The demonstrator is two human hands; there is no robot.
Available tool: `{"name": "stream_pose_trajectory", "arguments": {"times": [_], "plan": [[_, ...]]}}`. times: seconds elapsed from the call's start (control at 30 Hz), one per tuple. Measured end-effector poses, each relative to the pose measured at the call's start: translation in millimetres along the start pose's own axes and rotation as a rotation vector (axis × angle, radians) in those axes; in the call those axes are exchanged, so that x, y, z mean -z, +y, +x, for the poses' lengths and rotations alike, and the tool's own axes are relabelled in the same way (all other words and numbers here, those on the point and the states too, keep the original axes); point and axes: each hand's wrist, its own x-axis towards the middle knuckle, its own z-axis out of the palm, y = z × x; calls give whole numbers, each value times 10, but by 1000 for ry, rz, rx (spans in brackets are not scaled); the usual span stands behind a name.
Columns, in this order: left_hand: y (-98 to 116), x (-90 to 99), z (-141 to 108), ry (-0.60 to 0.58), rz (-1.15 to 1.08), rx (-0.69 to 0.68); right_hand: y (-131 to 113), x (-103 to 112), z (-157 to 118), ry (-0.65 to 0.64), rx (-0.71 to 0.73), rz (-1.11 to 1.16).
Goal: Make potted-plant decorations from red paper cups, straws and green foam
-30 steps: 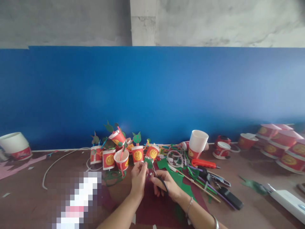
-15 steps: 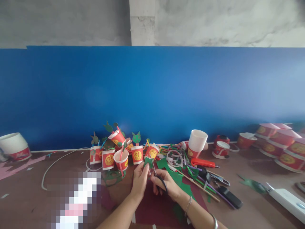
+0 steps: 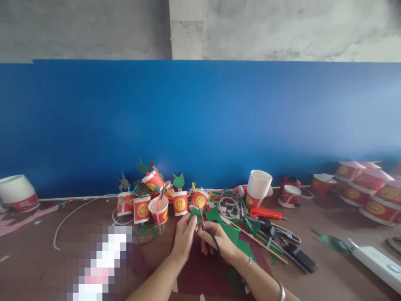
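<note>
Scissors (image 3: 204, 227) show bright metal blades and smooth dark handles, plastic by their look, against a small piece of matt green paper (image 3: 196, 213). A dark-red sheet (image 3: 197, 278), dull and papery, covers part of a smooth brown tabletop (image 3: 40, 255) with little shine. Printed paper cups (image 3: 142, 210) appear smooth and faintly satiny; a cutter (image 3: 267, 214) has glossy orange plastic, a bangle (image 3: 281, 290) polished metal. Behind, a smooth blue panel (image 3: 188, 125) carries a soft sheen below a rough concrete wall (image 3: 266, 29).

Over there, cups (image 3: 142, 210) are standing on the table (image 3: 31, 244) beyond and left of the left hand (image 3: 184, 236); rightward, beyond the right hand (image 3: 219, 240), a cup stack (image 3: 260, 184) is rising, a stick (image 3: 263, 246) lying nearer.
</note>
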Motion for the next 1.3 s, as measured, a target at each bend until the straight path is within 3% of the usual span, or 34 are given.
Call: {"name": "stream_pose_trajectory", "arguments": {"times": [0.53, 0.93, 1.3], "plan": [[31, -10, -13, -73, -87, 42, -47, 7, 1, 5, 2, -9], [38, 16, -1, -54, -89, 74, -109, 1, -9, 27, -31, -13], [-5, 22, 3, 3, 91, -17, -79, -10, 9, 27, -20, 12]]}}
